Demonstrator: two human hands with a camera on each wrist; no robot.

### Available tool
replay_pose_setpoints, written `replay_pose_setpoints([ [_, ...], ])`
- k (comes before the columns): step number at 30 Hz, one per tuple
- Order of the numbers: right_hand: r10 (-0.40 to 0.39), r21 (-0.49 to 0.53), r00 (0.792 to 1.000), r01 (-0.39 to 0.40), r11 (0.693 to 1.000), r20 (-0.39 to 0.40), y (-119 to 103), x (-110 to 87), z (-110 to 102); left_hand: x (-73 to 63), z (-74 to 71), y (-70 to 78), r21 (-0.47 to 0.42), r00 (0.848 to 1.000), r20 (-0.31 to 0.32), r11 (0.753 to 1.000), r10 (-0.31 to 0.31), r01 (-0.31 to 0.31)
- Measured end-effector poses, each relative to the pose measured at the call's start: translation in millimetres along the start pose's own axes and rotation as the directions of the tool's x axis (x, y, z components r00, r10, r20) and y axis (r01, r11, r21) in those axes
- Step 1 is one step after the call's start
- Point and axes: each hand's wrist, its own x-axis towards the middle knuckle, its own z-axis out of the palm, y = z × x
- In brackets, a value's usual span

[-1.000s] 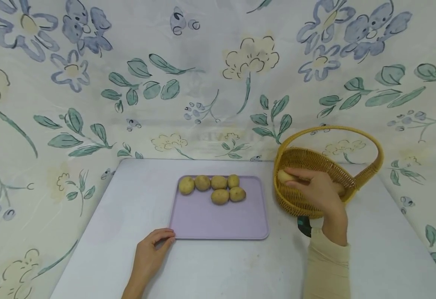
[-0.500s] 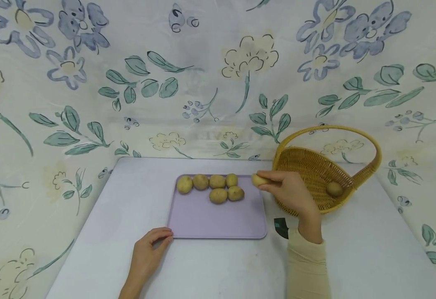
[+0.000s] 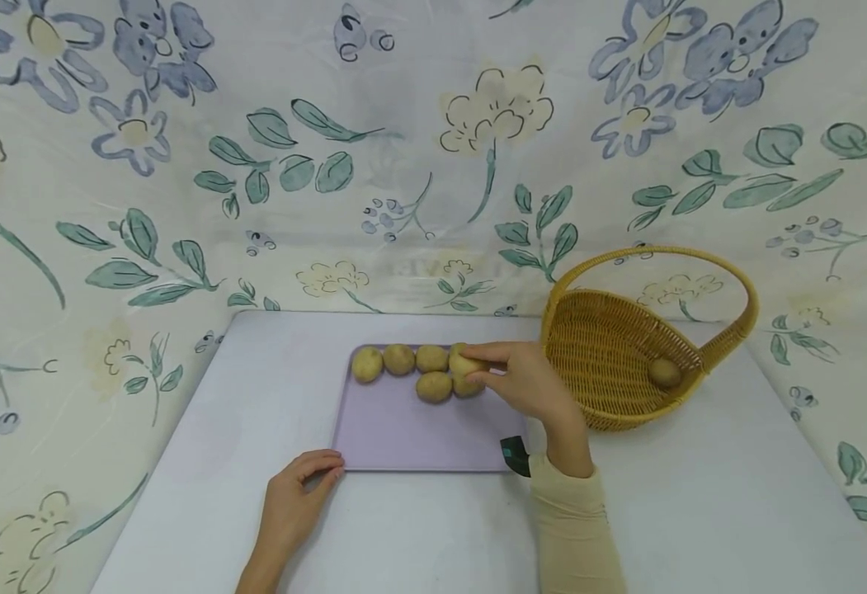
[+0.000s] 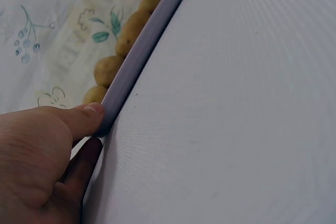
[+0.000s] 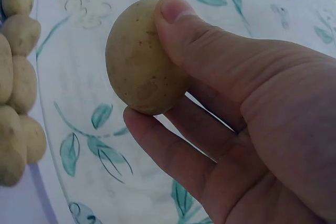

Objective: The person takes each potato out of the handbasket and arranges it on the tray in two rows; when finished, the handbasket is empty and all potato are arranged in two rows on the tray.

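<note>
My right hand (image 3: pixel 533 384) pinches a potato (image 5: pixel 137 59) between thumb and fingertips, over the upper right part of a lilac tray (image 3: pixel 418 437). Several potatoes (image 3: pixel 433 388) lie on that tray in two rows, a longer one along the far edge and a shorter one in front. In the head view the held potato partly covers those at the right end. My left hand (image 3: pixel 292 499) holds the tray's near left corner, and the left wrist view shows the thumb (image 4: pixel 86 121) on its rim. A wicker basket (image 3: pixel 604 330) stands right of the tray with one potato (image 3: pixel 664 373) inside.
The basket's tall arched handle (image 3: pixel 656 250) rises above the right side. White cloth covers the table (image 3: pixel 403 528), and a floral sheet (image 3: pixel 403 165) hangs close behind its far edge. A dark wrist device (image 3: pixel 515 456) sits by the right cuff.
My right hand has lifted the potato out of the basket and carried it left, over the tray's right-hand potatoes. The left hand keeps its place at the corner.
</note>
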Motion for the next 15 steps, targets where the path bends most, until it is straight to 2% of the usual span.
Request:
replay_pose_setpoints([
  [15, -0.002, -0.043, 0.998, 0.005, 0.999, 0.056, -18, 19.7, 46, -0.2, 0.0, -0.2, -0.005, 1.0, 0.004, 1.0, -0.011, 0.011],
])
